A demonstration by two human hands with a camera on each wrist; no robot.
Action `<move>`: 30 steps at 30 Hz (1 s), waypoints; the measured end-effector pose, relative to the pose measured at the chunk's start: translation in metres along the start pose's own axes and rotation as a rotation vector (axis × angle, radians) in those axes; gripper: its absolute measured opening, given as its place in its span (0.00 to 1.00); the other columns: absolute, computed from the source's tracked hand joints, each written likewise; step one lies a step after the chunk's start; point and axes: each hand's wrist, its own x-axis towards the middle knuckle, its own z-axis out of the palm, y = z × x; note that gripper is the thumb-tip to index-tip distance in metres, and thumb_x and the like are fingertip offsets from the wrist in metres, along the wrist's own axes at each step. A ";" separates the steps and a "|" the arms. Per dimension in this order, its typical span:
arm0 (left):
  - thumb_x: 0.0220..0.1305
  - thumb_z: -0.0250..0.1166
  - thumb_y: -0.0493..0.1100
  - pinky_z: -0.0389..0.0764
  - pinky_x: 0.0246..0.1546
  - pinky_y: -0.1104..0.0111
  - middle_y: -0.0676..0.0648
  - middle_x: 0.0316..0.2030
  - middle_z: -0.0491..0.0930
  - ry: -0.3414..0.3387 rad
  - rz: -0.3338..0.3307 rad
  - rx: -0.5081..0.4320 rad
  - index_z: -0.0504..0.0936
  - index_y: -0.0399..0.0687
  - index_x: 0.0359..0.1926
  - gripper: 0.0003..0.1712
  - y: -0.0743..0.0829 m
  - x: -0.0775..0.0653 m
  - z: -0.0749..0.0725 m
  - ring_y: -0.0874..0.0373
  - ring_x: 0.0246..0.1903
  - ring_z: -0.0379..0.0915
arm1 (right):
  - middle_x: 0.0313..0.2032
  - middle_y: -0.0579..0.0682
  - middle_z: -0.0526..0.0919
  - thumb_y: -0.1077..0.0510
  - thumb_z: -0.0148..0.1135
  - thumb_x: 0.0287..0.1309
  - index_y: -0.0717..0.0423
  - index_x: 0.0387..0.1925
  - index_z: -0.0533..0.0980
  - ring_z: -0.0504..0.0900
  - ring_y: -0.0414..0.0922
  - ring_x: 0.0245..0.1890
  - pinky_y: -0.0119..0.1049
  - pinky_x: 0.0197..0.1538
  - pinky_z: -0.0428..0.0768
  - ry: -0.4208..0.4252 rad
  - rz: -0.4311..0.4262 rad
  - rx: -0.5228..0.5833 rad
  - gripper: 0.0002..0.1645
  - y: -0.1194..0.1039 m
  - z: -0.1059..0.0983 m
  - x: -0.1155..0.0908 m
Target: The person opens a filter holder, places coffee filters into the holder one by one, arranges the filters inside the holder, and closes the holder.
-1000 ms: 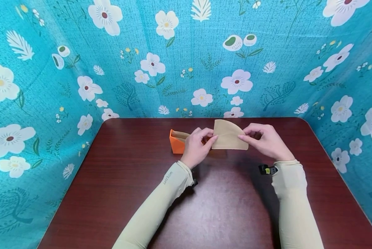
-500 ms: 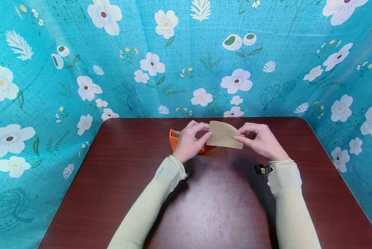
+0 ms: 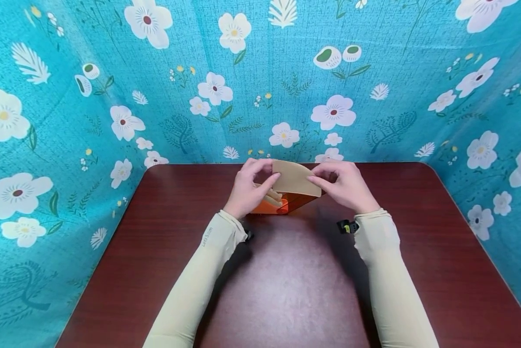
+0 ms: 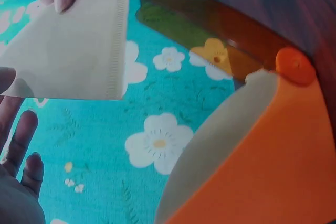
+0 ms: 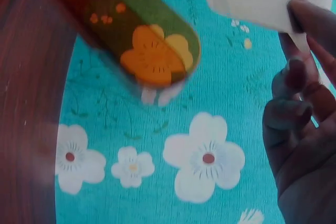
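Note:
Between both hands is a tan paper coffee filter (image 3: 292, 177) with a curved top and a crimped edge, visible in the left wrist view. My left hand (image 3: 248, 188) pinches its left end, and my right hand (image 3: 343, 183) pinches the right end between thumb and fingers. Behind and below the paper stands an orange filter holder (image 3: 266, 207), partly covered by the left hand. More filters (image 4: 220, 119) sit inside that holder. Its translucent brown lid (image 4: 210, 19) is swung open on a round orange pivot and extends to the right beneath the held filter.
A dark reddish-brown table (image 3: 277, 280) carries the holder near its far edge. Blue flowered cloth (image 3: 260, 87) hangs behind the table and along both sides. Each sleeved wrist wears a small black device, such as the one (image 3: 346, 226) on the right.
Both hands have carried the coffee filter left and a little farther away, so it now hangs over the holder's open lid. The holder stays in place.

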 end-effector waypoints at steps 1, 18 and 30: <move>0.69 0.70 0.42 0.81 0.45 0.63 0.48 0.43 0.86 0.007 0.007 -0.005 0.84 0.50 0.59 0.18 -0.001 0.001 -0.003 0.56 0.46 0.72 | 0.27 0.42 0.82 0.55 0.75 0.61 0.48 0.37 0.88 0.75 0.42 0.25 0.32 0.28 0.76 0.000 -0.009 -0.002 0.03 -0.002 0.003 0.003; 0.70 0.69 0.40 0.78 0.42 0.67 0.45 0.42 0.81 0.102 -0.063 -0.034 0.86 0.51 0.57 0.16 -0.022 -0.006 -0.034 0.52 0.47 0.71 | 0.27 0.44 0.83 0.56 0.76 0.60 0.48 0.36 0.89 0.73 0.41 0.26 0.37 0.31 0.73 0.065 -0.096 -0.036 0.03 -0.024 0.044 0.031; 0.70 0.68 0.41 0.73 0.47 0.61 0.47 0.42 0.82 0.118 -0.078 0.053 0.86 0.53 0.58 0.16 -0.037 -0.011 -0.045 0.54 0.49 0.71 | 0.29 0.43 0.83 0.53 0.76 0.60 0.46 0.36 0.89 0.74 0.41 0.27 0.37 0.32 0.74 0.048 -0.080 -0.047 0.04 -0.025 0.069 0.040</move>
